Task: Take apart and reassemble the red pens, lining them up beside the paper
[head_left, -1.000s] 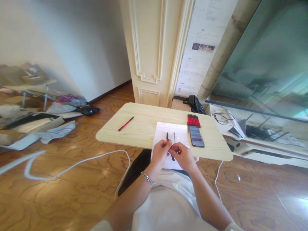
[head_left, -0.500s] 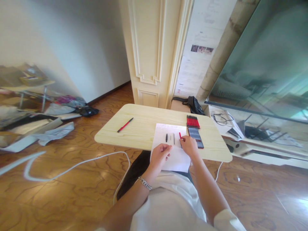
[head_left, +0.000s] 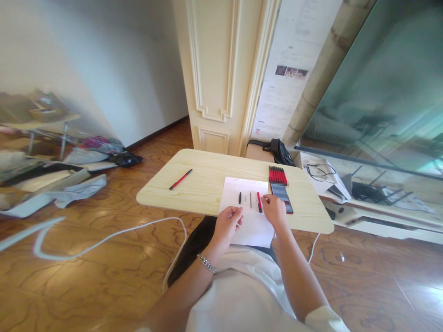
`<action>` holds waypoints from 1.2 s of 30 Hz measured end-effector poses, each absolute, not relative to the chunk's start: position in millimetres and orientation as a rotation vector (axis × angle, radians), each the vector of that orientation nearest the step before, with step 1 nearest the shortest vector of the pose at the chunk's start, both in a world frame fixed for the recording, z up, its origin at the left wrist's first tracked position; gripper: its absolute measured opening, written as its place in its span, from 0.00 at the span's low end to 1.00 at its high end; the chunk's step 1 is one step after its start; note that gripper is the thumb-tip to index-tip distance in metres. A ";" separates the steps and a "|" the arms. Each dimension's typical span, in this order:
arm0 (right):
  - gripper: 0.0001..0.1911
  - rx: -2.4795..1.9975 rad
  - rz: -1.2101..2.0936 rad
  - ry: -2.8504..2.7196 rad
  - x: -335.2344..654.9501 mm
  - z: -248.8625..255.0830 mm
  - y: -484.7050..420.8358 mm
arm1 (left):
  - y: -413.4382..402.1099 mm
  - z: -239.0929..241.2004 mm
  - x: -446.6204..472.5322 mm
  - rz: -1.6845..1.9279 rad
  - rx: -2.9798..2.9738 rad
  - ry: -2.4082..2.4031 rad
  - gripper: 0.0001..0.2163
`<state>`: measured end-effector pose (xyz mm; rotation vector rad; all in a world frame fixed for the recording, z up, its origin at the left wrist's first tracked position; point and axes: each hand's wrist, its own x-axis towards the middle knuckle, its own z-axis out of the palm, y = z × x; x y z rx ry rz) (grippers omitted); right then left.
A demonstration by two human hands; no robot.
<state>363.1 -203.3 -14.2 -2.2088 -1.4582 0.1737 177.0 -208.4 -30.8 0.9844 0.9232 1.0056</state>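
A white sheet of paper (head_left: 247,233) carries a row of pen parts: a short black pen piece (head_left: 240,198), a small pale spring-like piece (head_left: 245,198), a thin dark refill (head_left: 251,200) and a red pen barrel (head_left: 259,202) with a black end. My right hand (head_left: 274,210) is just right of the barrel, fingers slightly bent and apart, nothing seen in them. Over the paper's left part my left hand (head_left: 228,222) has its fingers curled and thumb against them, with nothing visible in the grip. Below the row, the paper is bare.
A whole red and black pen (head_left: 180,180) lies on the left of the wooden table (head_left: 207,170). Several red pens (head_left: 277,174) stand in a row at the right, above a dark case (head_left: 281,193). A white cable (head_left: 131,227) runs across the floor.
My right hand has let go of the red barrel and drawn slightly right, so the barrel now shows whole on the paper. The left hand has shifted slightly left.
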 end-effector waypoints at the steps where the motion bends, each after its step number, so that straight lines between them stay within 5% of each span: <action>1: 0.16 -2.190 0.159 -1.431 364.1 -14.4 -206.9 | -208.5 -30.8 176.3 1.015 0.973 0.927 0.17; 26: 0.16 -2.452 0.279 -1.513 372.2 -10.7 -156.5 | -209.6 -34.0 176.4 1.078 0.833 0.869 0.18; 36: 0.16 -1.441 0.731 -1.416 330.4 -2.5 -213.4 | -213.0 -34.6 184.0 1.083 1.081 0.807 0.20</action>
